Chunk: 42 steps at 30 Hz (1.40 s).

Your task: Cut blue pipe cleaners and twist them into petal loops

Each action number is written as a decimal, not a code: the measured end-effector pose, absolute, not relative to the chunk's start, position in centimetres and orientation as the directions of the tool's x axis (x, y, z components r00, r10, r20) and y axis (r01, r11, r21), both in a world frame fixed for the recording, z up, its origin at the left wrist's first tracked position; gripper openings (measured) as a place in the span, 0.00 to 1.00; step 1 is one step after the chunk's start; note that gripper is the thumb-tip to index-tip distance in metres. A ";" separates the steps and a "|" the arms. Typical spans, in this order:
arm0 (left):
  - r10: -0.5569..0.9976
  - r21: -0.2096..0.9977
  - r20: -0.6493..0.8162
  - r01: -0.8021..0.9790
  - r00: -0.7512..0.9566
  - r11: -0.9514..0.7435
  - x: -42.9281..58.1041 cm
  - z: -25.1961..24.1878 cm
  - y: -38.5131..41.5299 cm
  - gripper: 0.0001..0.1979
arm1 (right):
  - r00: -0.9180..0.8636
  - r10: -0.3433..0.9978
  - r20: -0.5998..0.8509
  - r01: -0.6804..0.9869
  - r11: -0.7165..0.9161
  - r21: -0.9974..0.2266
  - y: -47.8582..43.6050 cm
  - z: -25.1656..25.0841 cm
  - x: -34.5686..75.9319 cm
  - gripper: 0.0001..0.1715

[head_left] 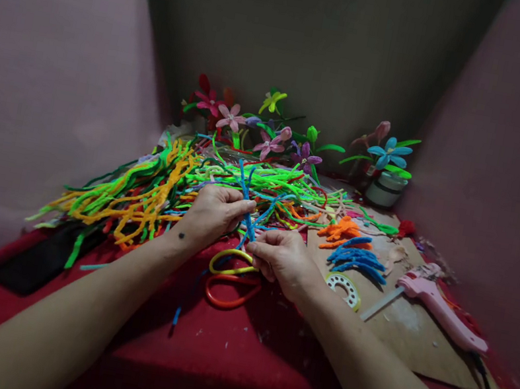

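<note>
Between my two hands is a small bundle of blue pipe cleaners, their upper ends spreading apart. My left hand pinches them with thumb and forefinger near the middle. Lower down, the fingertips of my right hand close on the bottom end of the same strands. Just under my hands lies a pair of scissors with one yellow and one red handle loop; the blades are hidden. Cut blue pipe cleaner pieces and orange pieces lie to the right of my right hand.
Loose pipe cleaners in many colours heap behind and left. Pipe-cleaner flowers line the back; a blue one stands by a jar. Right, on cardboard, are a pink glue gun and white perforated ring. A dark flat object lies left.
</note>
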<state>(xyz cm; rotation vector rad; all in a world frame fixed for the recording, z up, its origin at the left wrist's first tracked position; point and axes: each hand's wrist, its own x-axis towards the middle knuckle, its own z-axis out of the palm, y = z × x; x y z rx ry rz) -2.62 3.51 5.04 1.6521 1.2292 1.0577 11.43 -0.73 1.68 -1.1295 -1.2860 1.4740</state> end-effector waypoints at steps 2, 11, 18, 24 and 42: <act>0.979 0.967 0.110 0.208 0.170 -0.144 -2.8 5.0 3.7 0.17 | -0.249 0.963 -0.106 -0.047 -0.122 -0.991 -0.9 1.8 11.5 0.12; 0.987 0.971 0.162 0.176 0.012 -0.161 -3.4 5.3 4.2 0.13 | -0.273 0.955 -0.120 -0.016 -0.129 -0.992 -1.2 1.8 11.2 0.12; 0.897 0.868 0.437 0.294 -0.066 -0.401 -4.1 4.9 5.2 0.15 | -0.304 0.943 -0.133 -0.023 -0.147 -0.989 -1.4 1.4 11.3 0.11; 0.928 0.996 -0.017 -0.070 0.373 0.046 -4.1 4.7 4.7 0.15 | -0.241 0.965 -0.106 -0.182 -0.153 -0.971 -0.8 1.6 11.8 0.14; 0.968 0.992 0.013 0.120 0.251 -0.045 -2.8 3.8 3.5 0.14 | -0.171 0.983 0.064 0.000 0.065 -0.998 -0.8 1.7 11.8 0.14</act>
